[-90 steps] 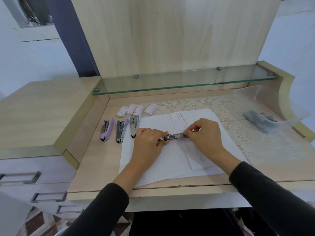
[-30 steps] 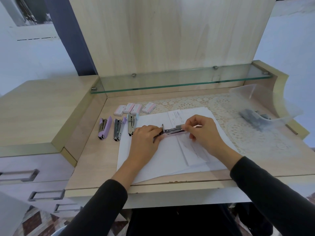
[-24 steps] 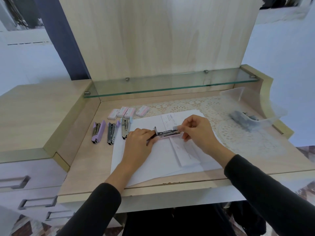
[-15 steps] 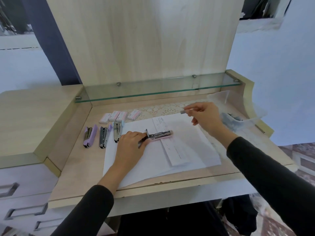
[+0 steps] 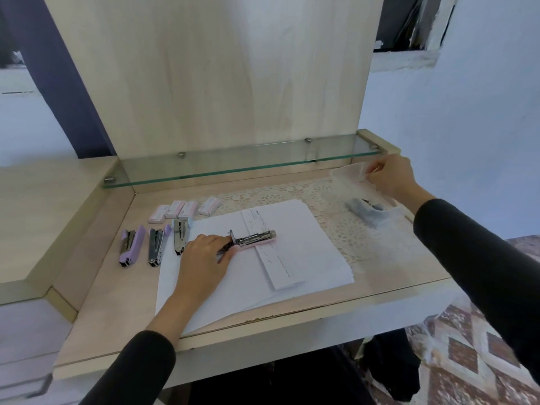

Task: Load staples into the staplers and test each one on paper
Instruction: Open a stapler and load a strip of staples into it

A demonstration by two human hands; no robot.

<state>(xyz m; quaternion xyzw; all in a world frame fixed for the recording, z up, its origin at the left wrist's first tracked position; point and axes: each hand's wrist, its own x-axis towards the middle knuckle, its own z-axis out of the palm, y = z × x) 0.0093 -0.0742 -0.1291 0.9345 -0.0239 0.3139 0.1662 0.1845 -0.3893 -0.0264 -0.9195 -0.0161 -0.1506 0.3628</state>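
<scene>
Resting on a stack of white paper (image 5: 309, 252) at the middle of the desk (image 5: 96, 293), a pink stapler (image 5: 252, 239) lies with its top swung open, so that the metal staple channel faces up. Its front end crosses a folded paper strip (image 5: 280, 270) laid on the stack. The left hand (image 5: 204, 258) lies palm down on the paper, its fingers curled round the stapler's hinge end and holding it in place.

The right hand (image 5: 391, 178) reaches to the far right corner, at the far rim of a clear plastic container (image 5: 349, 172) that sits on a lace mat (image 5: 330, 226). Its thumb and fingertips are drawn together at the rim. Whether they pinch the rim itself or some small item cannot be told. Dark items (image 5: 365, 210) lie inside the container, too blurred to identify.

Left of the paper, three more staplers stand in a row, all opened: a purple stapler (image 5: 130, 247), a stapler with a purple tip (image 5: 156, 245) and a stapler with a pale blue tip (image 5: 180, 236), the last touching the paper's edge. Behind them lie four small staple boxes (image 5: 184, 210) side by side. A glass shelf (image 5: 233, 163) runs along the back panel above the desk.
</scene>
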